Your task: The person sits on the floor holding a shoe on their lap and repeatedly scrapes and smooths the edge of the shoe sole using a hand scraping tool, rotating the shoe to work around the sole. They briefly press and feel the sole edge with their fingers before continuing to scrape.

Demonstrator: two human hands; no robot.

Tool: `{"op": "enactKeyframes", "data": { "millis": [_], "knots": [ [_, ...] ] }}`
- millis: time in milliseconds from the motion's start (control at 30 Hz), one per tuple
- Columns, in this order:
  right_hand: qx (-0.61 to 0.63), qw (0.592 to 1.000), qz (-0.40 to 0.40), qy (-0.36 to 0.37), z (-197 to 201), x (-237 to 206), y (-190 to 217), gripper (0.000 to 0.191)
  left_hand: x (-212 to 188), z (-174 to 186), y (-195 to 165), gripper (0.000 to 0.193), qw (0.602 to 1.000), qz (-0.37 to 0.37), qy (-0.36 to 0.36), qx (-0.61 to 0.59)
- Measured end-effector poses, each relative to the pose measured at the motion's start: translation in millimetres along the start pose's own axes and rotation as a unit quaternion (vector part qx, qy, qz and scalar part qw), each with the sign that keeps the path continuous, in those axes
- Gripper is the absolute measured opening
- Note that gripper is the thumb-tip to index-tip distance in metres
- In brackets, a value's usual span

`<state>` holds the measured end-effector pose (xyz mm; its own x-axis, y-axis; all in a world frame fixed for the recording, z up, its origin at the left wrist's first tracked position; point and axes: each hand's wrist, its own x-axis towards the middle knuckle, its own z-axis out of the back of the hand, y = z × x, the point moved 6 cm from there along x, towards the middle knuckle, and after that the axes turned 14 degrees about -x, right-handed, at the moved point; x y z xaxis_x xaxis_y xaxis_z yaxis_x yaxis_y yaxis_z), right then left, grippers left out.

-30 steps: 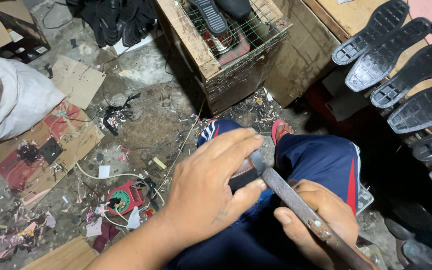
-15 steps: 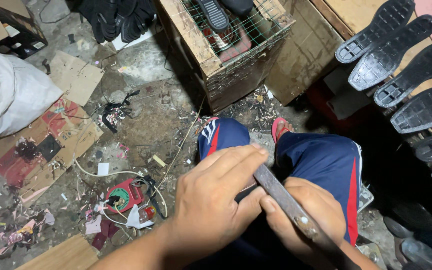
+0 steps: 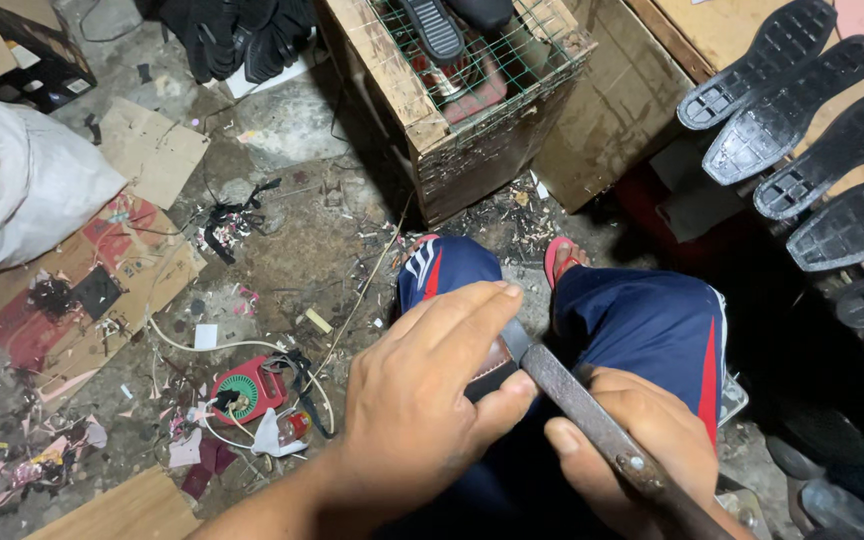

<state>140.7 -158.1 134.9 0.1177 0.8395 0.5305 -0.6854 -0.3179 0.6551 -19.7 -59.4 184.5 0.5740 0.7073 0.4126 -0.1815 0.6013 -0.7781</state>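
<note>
Small brown workpiece [image 3: 492,365], mostly hidden, pinched under the left hand [image 3: 422,410]: fingers laid flat over its top, thumb pressing from below, only a brown edge with a pale strip showing between them; kind of piece not readable. Long rusty metal tool [image 3: 592,430], flat and file-like, lying diagonally across the lap, its upper tip touching the workpiece just beside the left thumb. Right hand [image 3: 642,440] closed around the tool's lower shaft, thumb on top, fingers curled beneath; handle end running off the bottom edge. Both hands over the knees, in dark blue trousers [image 3: 652,320] with red and white stripes; red sandal [image 3: 559,262] on a foot just beyond the fingertips. Farther out from the left hand, ahead: wooden crate [image 3: 432,140] with green wire mesh on top, dark shoe parts lying inside. Right of the right hand, well apart: row of black shoe soles [image 3: 812,150], tread up, overlapping one another. Left of the left hand, on the littered concrete floor [image 3: 302,240]: small red and green device [image 3: 247,388] with a white cord [image 3: 192,345] looped about it, scraps and offcuts all around. Farther left: flattened cardboard [image 3: 152,150] pieces, some with red print, and a whitish sack [image 3: 22,190] at the edge. Top left beyond the crate: heap of black shoe uppers [image 3: 242,35].
</note>
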Motion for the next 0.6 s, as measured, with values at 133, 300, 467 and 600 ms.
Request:
{"op": "enactKeyframes", "data": {
  "millis": [133, 300, 467, 600],
  "knots": [
    [-0.027, 0.999, -0.022, 0.004, -7.4, -2.9, -0.3, 0.016, -5.4, -4.4, 0.1, 0.051, 1.000, -0.002, 0.010, 0.006],
    [0.000, 0.987, -0.137, 0.084, -10.1, -0.2, -9.3, 0.010, -9.2, -10.2, -2.7, 0.060, 1.000, -0.007, -0.007, -0.024],
    [-0.007, 0.965, -0.262, 0.016, 5.5, -2.3, -21.0, 0.021, -11.3, -10.9, 1.3, 0.069, 0.999, 0.029, -0.013, -0.030],
    [0.097, 0.963, -0.251, 0.037, -3.2, -1.7, -23.8, 0.024, -18.9, -15.9, -2.1, 0.073, 0.999, 0.035, -0.014, -0.027]
  ]
}}
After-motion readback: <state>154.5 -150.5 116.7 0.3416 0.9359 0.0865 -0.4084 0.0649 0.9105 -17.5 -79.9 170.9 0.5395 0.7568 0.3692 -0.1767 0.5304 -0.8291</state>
